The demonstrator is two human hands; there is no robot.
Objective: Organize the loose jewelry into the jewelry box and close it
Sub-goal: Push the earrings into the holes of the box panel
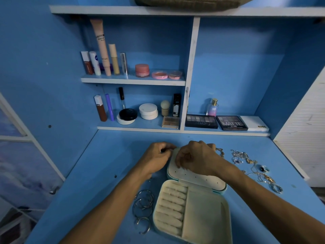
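The step in hand looks like earring work at the open jewelry box (226,213), which lies flat on the blue counter (109,164) with its lid folded back away from the person. The right hand (197,155) hangs over the lid panel (202,180), fingers curled down and bunched on a small silver piece (184,169) at one of the panel's holes. The left hand (156,154) sits at the lid's far left edge, fingers curled with something small and dark at the tips; I cannot tell whether it grips that or only steadies the lid.

The task seems barely begun. The ring rolls (173,206) on the base's left side carry nothing I can see, and the compartment (202,217) beside them shows only bare lining. The panel holds just that one piece.

Nearly everything waits outside – the loose jewelry (240,155), chains, rings and gold bits, is strewn along the counter right of the box, and the bangles (143,205) lie just beside its left wall.

Next probably calls for seating the piece through its hole – a fine two-handed job – then reaching right for another item, minding tangled chains
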